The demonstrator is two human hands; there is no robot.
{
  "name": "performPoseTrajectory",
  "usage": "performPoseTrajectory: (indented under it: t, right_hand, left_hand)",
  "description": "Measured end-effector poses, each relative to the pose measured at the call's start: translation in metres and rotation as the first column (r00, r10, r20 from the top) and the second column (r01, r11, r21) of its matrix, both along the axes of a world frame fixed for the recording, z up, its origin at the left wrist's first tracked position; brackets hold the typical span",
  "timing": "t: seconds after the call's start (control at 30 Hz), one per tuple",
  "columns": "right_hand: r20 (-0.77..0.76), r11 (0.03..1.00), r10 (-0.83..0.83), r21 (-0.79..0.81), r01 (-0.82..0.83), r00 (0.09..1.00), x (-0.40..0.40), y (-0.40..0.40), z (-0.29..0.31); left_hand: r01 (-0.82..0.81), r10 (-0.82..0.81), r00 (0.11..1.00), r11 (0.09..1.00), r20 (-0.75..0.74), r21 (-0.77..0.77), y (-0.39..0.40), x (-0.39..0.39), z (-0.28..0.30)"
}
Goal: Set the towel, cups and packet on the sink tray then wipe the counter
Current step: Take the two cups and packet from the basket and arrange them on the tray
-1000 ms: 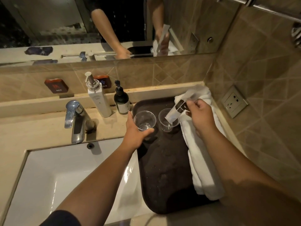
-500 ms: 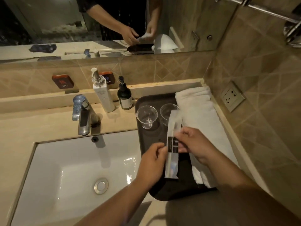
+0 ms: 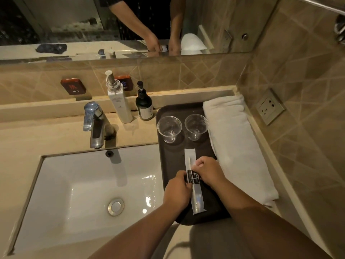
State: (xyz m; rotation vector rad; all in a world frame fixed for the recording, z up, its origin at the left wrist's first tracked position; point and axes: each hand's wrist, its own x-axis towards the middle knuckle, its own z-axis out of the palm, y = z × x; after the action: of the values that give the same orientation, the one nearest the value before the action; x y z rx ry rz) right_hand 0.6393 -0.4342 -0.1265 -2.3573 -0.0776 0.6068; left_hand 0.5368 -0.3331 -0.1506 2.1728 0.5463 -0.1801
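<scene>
A dark tray (image 3: 169, 166) sits on the counter right of the sink. Two clear plastic cups (image 3: 169, 128) (image 3: 196, 126) stand upright side by side at its far end. A folded white towel (image 3: 235, 146) lies along the tray's right side. A long white packet (image 3: 194, 181) with a black band lies lengthwise on the tray's near half. My left hand (image 3: 177, 191) pinches its left edge at the band, and my right hand (image 3: 209, 171) pinches its right edge; both are down at the tray.
A white sink basin (image 3: 74, 193) with a chrome faucet (image 3: 95, 124) is at the left. A white pump bottle (image 3: 119, 101) and a dark pump bottle (image 3: 144, 104) stand behind the tray. A wall socket (image 3: 269, 107) is on the right wall; a mirror above.
My left hand let go of the left cup and came to the packet. My right hand brought the packet from above the cups down onto the tray's near half.
</scene>
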Motion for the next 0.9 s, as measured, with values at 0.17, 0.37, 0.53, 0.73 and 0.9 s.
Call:
performPoseTrajectory:
  t: [0.17,0.37,0.53,0.73,0.9]
  right_hand:
    - [0.084,0.997,0.004,-0.074,0.002,0.996,0.001,0.004,-0.008]
    - [0.137,0.995,0.004,-0.104,0.011,0.991,0.001,0.004,-0.013]
    - [0.145,0.994,0.018,-0.11,-0.002,0.989,0.001,0.004,-0.016]
    - [0.134,0.988,0.025,-0.154,-0.004,0.991,0.001,0.004,-0.012]
    - [0.188,0.971,0.135,-0.222,-0.092,0.973,-0.001,0.004,0.009]
  left_hand:
    - [0.018,-0.017,1.0,0.998,-0.006,0.054,-0.001,0.002,-0.007]
    - [0.013,-0.011,1.0,0.997,-0.018,0.071,-0.002,0.003,-0.014]
    - [0.044,-0.039,0.998,0.992,-0.044,0.119,-0.002,0.005,-0.016]
    - [0.057,-0.052,0.998,0.991,-0.046,0.122,0.001,0.004,-0.014]
    - [0.089,-0.089,0.996,0.984,-0.008,0.155,0.008,0.0,0.005]
